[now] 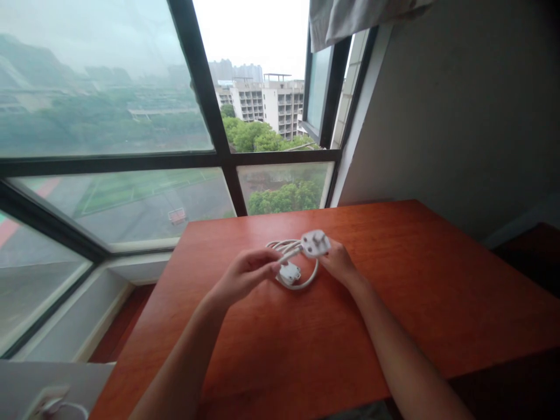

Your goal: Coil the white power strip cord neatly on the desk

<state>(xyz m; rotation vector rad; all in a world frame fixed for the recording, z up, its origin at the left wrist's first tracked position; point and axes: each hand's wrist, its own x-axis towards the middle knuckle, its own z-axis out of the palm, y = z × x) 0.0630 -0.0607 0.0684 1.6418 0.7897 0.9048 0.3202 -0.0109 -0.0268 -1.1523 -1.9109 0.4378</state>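
Observation:
A white power cable (301, 281) lies coiled on the red-brown wooden table (394, 291). Its white three-pin plug (315, 242) is raised just above the coil. My right hand (338, 263) grips the plug from the right side, fingers closed round it. My left hand (245, 273) pinches the cord just left of the plug, fingers curled. A small white connector block (289, 273) at the cable's other end rests inside the coil between my hands.
Large dark-framed windows (210, 116) rise behind the table's far edge, with a grey wall (459, 105) to the right. A white wall socket with a plug (50, 402) sits at the bottom left. Bare tabletop spreads on all sides of the cable.

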